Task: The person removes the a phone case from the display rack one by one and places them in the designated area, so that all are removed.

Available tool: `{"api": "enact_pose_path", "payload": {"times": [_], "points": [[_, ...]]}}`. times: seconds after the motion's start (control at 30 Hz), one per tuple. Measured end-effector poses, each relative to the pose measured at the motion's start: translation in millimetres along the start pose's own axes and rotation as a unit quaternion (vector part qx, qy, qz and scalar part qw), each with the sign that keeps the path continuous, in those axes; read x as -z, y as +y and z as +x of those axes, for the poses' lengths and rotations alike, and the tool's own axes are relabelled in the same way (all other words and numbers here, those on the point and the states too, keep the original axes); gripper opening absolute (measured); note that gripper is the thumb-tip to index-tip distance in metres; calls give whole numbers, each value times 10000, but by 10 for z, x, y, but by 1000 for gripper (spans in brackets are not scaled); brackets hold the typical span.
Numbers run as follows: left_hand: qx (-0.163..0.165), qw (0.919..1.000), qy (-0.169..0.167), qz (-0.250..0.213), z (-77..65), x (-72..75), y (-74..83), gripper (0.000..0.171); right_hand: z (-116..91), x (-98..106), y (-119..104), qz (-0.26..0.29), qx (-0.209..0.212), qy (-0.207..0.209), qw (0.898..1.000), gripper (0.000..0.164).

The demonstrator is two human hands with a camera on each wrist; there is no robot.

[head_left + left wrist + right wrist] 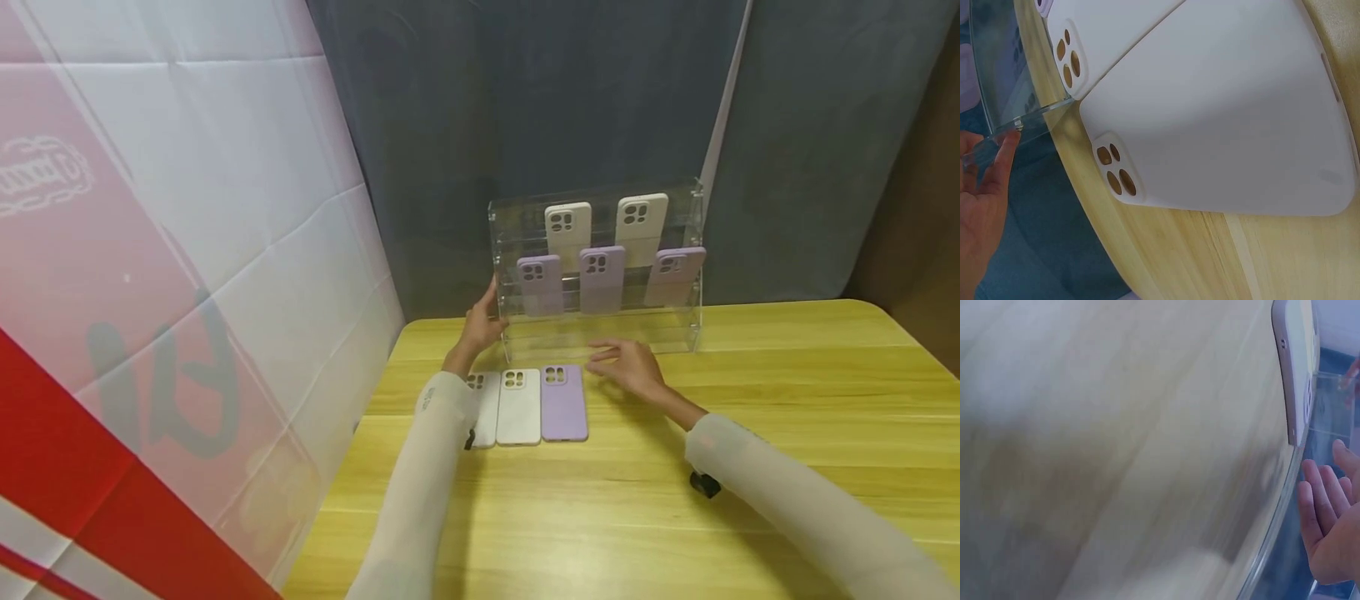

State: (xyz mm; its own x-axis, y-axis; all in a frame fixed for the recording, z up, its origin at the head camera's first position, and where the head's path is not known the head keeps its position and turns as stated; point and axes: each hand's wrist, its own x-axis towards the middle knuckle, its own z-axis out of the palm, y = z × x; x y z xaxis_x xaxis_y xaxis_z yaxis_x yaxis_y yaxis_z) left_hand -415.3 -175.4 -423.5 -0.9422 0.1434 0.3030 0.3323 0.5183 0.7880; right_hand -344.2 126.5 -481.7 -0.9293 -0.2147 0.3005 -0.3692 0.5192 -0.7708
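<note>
A clear acrylic display rack (540,337) stands at the back of the table. My left hand (482,327) grips its left side panel, thumb and fingers on either side of the edge in the left wrist view. On the upper tier lean two white phone cases, one left (570,237) and one right (642,229). Below them are three purple phone cases, left (542,287), middle (602,283) and right (675,275). My right hand (628,367) hovers before the rack with fingers extended, holding nothing, just right of a flat purple phone case (565,407).
Left of that purple case lie two white phone cases, one in the middle (519,410) and one (487,412) partly behind my left sleeve. The wooden table (600,517) runs back to a dark curtain (525,100). A printed fabric wall (277,167) borders the left.
</note>
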Motion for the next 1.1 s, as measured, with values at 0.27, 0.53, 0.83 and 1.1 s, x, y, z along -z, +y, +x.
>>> {"api": "enact_pose_path", "payload": {"times": [0.27, 0.53, 0.83, 1.1], "points": [[66, 10000, 30, 54, 11, -5, -24, 100, 0, 221, 20, -180, 57, 169, 9997, 45], [83, 9999, 4, 86, 30, -11, -48, 100, 30, 431, 138, -206, 336, 340, 9986, 42], [87, 9999, 0, 103, 36, -27, -39, 101, 24, 676, 126, -348, 758, 916, 9923, 38], [145, 9998, 23, 141, 16, -27, -12, 101, 33, 859, 130, -552, 784, 1307, 9868, 38]]}}
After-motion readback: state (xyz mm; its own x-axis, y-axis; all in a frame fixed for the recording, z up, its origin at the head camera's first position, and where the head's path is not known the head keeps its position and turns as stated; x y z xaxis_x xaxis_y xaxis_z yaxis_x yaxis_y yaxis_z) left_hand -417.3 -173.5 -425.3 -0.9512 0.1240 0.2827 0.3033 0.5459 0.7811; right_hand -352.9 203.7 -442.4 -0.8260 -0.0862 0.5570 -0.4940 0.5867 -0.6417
